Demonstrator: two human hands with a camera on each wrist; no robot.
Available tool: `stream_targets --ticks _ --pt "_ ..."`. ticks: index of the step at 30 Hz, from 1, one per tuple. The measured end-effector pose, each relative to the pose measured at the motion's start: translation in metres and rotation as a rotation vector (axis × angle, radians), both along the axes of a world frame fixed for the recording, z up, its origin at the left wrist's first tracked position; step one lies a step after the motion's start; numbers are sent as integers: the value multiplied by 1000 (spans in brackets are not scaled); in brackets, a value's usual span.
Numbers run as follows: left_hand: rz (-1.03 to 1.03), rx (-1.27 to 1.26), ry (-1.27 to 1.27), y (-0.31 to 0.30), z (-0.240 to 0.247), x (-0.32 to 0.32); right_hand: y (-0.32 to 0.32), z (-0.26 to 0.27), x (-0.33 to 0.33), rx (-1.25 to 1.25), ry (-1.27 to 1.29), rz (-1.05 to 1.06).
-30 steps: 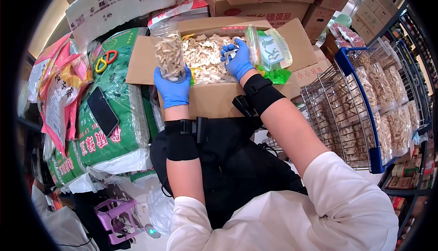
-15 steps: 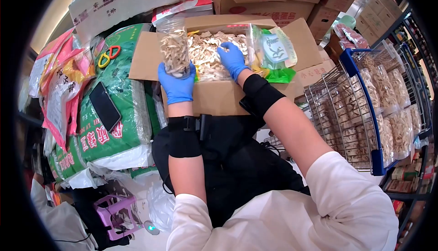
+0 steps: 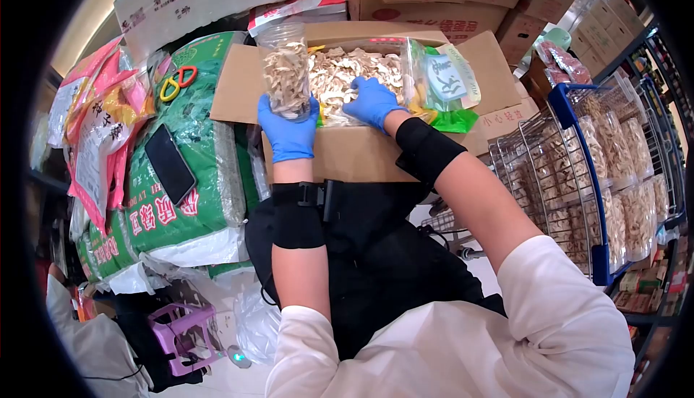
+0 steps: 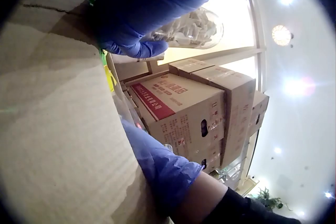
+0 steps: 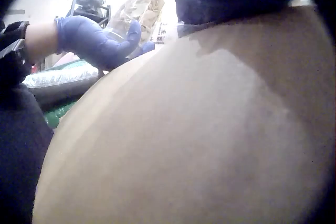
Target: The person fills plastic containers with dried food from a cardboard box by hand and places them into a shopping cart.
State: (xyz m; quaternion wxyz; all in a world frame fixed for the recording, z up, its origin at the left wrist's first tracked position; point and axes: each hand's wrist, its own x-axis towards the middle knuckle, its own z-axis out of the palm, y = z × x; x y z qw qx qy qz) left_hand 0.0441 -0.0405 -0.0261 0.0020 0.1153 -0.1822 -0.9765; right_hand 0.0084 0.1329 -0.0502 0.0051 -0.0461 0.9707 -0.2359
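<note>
My gloved left hand grips a clear plastic jar of dried mushroom slices round its lower part. The jar stands upright over the left side of an open cardboard box. Pale dried mushroom slices fill the box in a loose heap. On the heap rests my gloved right hand, back upward and fingertips down among the slices. I cannot tell whether those fingers hold any. The left wrist view shows the jar beyond the left glove; in the right wrist view the box wall hides most of the right hand's work.
A clear and green plastic bag lies at the box's right side. To the right, a wire basket holds several filled packs. Green sacks on the left carry a phone and scissors. Cartons stand behind.
The right hand, earlier raised with slices at its fingers, has come down into the heap, turned back upward. The left hand keeps hold of the jar, and the view has shifted slightly.
</note>
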Motion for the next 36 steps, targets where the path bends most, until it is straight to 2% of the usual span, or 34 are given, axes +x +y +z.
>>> stream_targets --ticks 5,9,11,16,21,24,26,31,33,35,36 --pt "13 -16 18 4 3 3 -7 12 4 130 -135 -78" --pt "11 -5 8 4 1 0 -4 4 -2 132 -245 -23" --pt "1 -33 8 3 1 1 -1 6 -1 157 -300 77" --pt "7 -32 -13 4 3 3 1 9 0 218 -91 52" --pt "-27 -14 -6 4 1 2 -2 3 -4 201 -107 13" --pt "-29 -25 10 5 2 1 1 -1 -8 181 -137 75" --pt "16 -65 -21 6 4 3 3 -1 0 107 -3 45" --pt "38 -126 -49 8 3 4 4 -3 -3 -131 57 -24" --pt "66 -170 -65 9 4 5 9 -7 -9 -378 64 -160" --pt "36 -251 -17 9 3 5 16 -10 -18 -394 149 -199" --pt "33 -284 -45 9 4 5 18 -6 -21 -539 136 -219"
